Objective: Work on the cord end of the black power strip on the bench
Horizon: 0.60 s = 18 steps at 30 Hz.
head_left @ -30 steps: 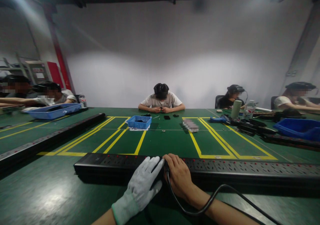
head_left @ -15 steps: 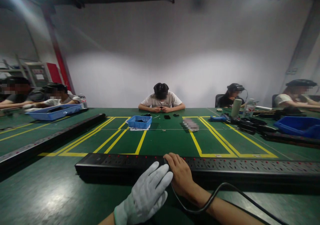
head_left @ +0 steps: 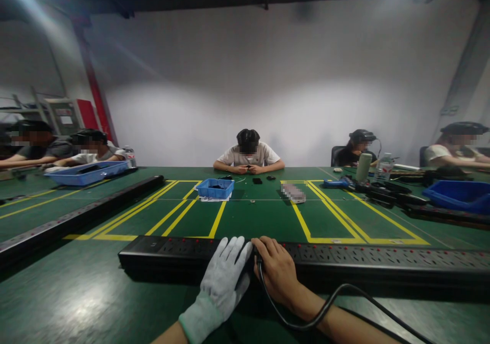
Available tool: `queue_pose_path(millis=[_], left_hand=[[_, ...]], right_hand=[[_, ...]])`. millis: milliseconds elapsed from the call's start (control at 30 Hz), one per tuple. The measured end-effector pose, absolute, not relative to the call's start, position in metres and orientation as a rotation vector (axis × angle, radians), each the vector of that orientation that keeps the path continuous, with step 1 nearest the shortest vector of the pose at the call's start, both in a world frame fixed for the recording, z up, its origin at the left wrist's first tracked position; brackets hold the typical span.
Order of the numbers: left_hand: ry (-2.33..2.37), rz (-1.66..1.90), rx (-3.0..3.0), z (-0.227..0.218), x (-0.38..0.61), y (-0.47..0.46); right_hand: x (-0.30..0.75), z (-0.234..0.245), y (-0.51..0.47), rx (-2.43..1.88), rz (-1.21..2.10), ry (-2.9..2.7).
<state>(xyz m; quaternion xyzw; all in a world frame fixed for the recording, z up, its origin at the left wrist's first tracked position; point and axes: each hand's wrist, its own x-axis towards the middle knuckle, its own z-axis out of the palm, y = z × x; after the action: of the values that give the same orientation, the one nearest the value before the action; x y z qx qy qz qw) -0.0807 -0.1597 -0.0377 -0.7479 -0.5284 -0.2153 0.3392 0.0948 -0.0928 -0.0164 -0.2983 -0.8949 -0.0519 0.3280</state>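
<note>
A long black power strip (head_left: 363,262) with many sockets and small red lights lies across the green table in front of me. My gloved left hand (head_left: 224,275) rests flat on the strip, fingers stretched out. Right beside it, my bare right hand (head_left: 277,270) is curled over a black plug on the strip, and the plug's black cable (head_left: 329,303) loops back along my right forearm. The plug itself is mostly hidden under my fingers.
A small blue tray (head_left: 215,187) sits mid-table within yellow floor-tape lines. A second long strip (head_left: 76,219) runs along the left. Blue bins (head_left: 457,196) and tools lie at right. A person sits opposite; others sit at both sides.
My left hand drew back a little off the strip half a second ago, then came forward and lies on it again. My right hand stayed on the plug.
</note>
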Motion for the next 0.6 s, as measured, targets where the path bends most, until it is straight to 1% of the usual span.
queue_pose_path(millis=[333, 600], left_hand=[[-1.274, -0.578, -1.877, -0.0385, -0.0729, -0.1534], [-1.265, -0.608, -1.926, -0.0405, -0.0758, -0.1530]], right_hand=[[0.0964, -0.0071, -0.0967, -0.796, -0.115, -2.350], [0.0946, -0.0103, -0.0925, -0.771, -0.143, -2.387]])
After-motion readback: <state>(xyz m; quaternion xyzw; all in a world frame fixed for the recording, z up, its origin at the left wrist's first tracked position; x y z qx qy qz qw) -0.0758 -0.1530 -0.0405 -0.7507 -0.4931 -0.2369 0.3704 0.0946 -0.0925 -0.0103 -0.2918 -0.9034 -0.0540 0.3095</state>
